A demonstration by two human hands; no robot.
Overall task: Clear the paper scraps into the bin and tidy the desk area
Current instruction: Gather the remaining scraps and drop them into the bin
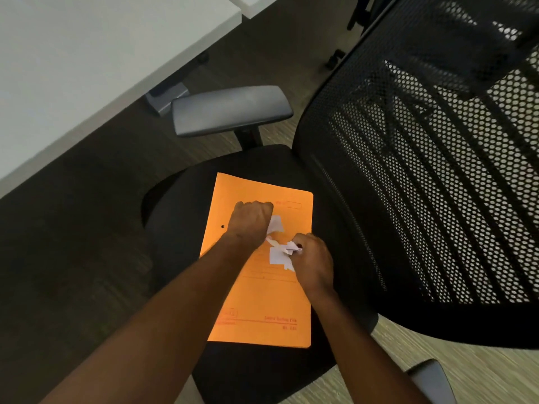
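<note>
On chair seat (pixel 175 228), orange folder (pixel 262 310) bears white, torn, crumpled paper scraps (pixel 277 255)

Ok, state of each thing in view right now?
Left hand: fist, gripping scraps.
Right hand: pinching a scrap.
Paper scraps: some loose on the folder.
Orange folder: closed, flat on the seat.
Chair: away from the desk.

A black office chair (pixel 262 371) fills the centre and right of the frame — mesh backrest (pixel 437 176), grey armrest (pixel 230 110). White desk (pixel 87 68) upper left; wood-grain floor (pixel 87 228) beneath.
</note>
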